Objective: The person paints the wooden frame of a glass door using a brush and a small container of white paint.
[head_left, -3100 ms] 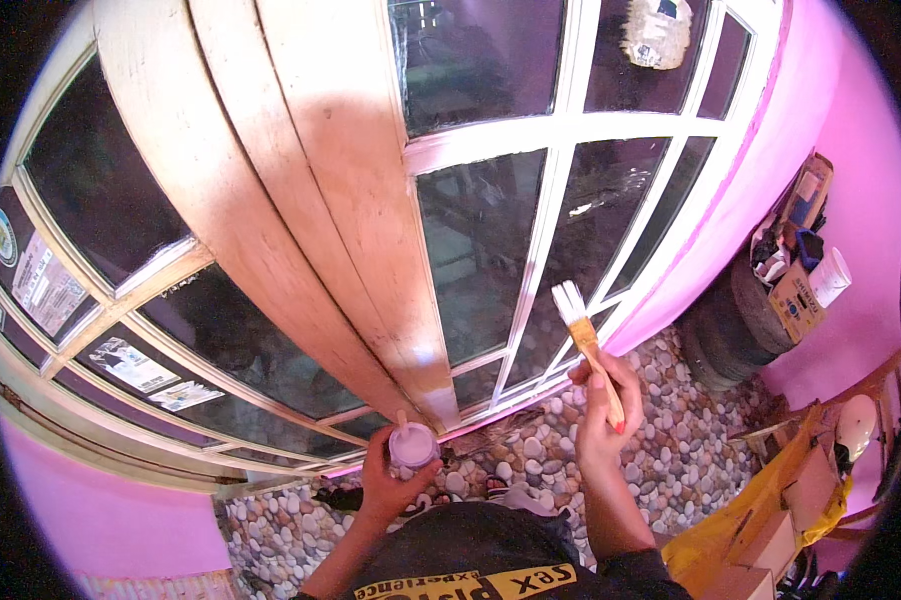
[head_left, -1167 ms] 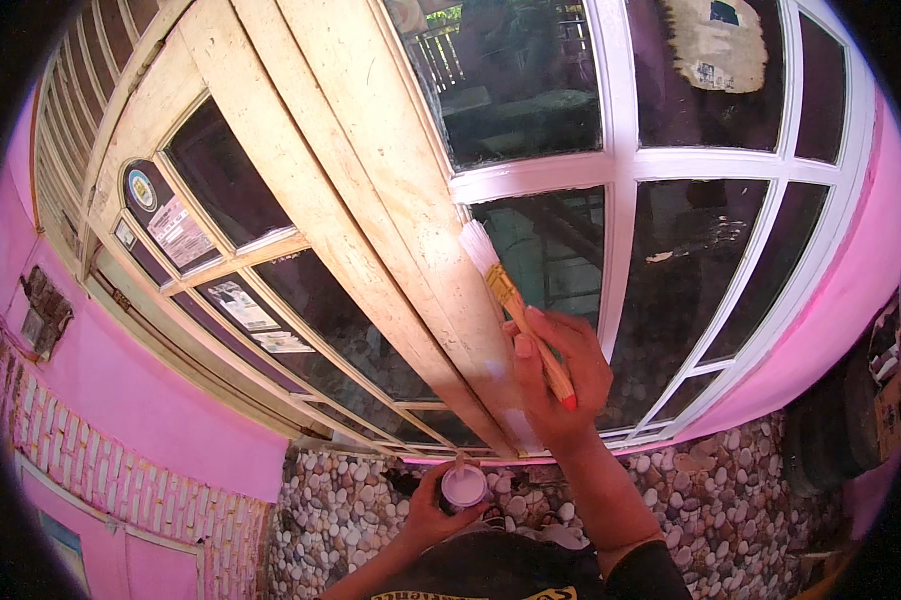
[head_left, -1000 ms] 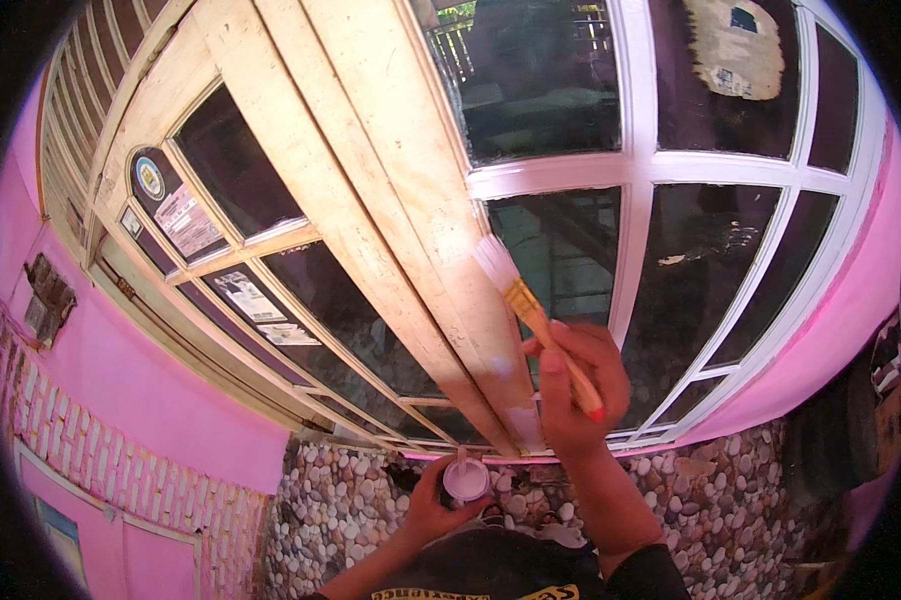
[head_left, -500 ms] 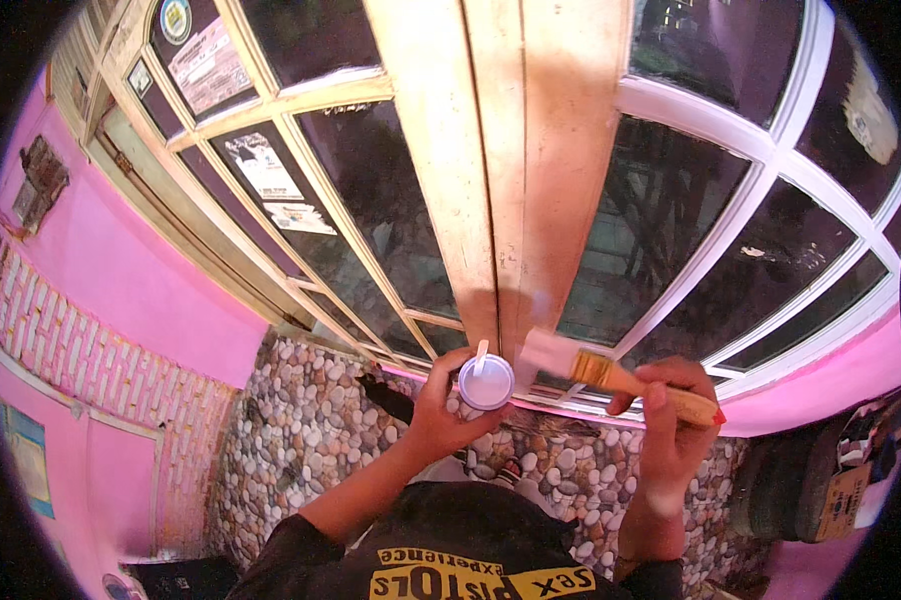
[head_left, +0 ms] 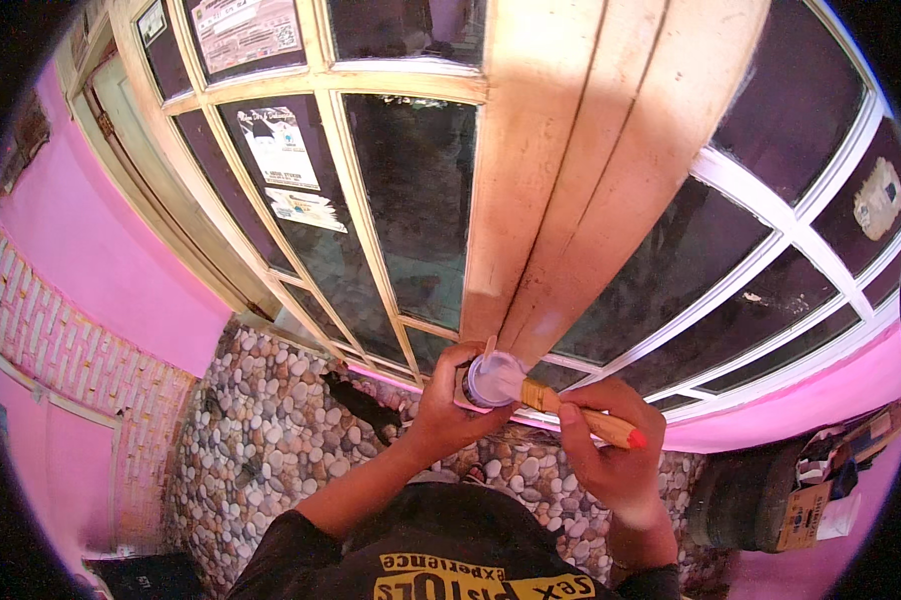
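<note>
While left hand (head_left: 453, 408) grips paint cup (head_left: 473, 378) | right hand (head_left: 616, 432) pinches paintbrush (head_left: 542, 395) | long axis slants, bristles (head_left: 511, 384) upper-left, handle (head_left: 613, 428) lower-right

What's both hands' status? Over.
Left hand gripping round cup of lilac paint. Right hand holding wooden, red-tipped paintbrush, pale bristles at cup's mouth. Pale stick at rim.
</note>
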Motion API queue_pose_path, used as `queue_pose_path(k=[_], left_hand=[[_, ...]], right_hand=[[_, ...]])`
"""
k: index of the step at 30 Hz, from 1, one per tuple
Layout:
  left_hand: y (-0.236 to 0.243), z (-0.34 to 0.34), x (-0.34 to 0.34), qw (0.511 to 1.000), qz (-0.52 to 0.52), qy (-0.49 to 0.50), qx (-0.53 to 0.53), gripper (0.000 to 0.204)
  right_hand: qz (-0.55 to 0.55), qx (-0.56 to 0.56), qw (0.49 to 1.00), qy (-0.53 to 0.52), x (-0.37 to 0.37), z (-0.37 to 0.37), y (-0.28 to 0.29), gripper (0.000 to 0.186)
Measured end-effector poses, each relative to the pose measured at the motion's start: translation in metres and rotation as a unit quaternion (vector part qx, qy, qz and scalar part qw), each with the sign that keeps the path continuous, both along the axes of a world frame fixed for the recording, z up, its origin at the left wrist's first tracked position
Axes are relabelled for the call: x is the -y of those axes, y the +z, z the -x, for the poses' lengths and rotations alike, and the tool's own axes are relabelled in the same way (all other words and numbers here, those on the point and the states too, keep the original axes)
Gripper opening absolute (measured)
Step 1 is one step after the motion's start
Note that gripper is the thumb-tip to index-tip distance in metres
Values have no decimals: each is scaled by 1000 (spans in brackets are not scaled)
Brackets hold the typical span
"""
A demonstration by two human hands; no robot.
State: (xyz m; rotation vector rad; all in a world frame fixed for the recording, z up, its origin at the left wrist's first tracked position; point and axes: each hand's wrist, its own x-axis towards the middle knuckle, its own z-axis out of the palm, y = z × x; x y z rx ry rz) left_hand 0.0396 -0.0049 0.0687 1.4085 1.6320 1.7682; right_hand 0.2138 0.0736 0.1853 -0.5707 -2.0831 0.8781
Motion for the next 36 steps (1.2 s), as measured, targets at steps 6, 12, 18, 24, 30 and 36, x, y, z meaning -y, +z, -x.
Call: queue_pose_path(k=[6, 12, 18, 24, 30, 36], left_hand=[[-5, 20, 6, 999, -12, 22, -33, 74], [-4, 37, 15, 999, -21, 19, -29, 72], [2, 52, 22, 998, -40, 5, -40, 71], [-1, 59, 28, 999, -34, -2, -21, 69], [-5, 60, 29, 998, -50, 0, -32, 68], [5, 41, 25, 999, -37, 15, -27, 69]], right_hand=[[-21, 13, 1000, 20, 8, 28, 2, 10], [21, 51, 998, 21, 20, 50, 6, 5], [88, 9, 996, -25, 32, 58, 5, 4], [158, -62, 982, -78, 35, 57, -19, 8], [314, -199, 924, -91, 30, 55, -36, 17], [371, -242, 892, -94, 14, 41, -43, 19]])
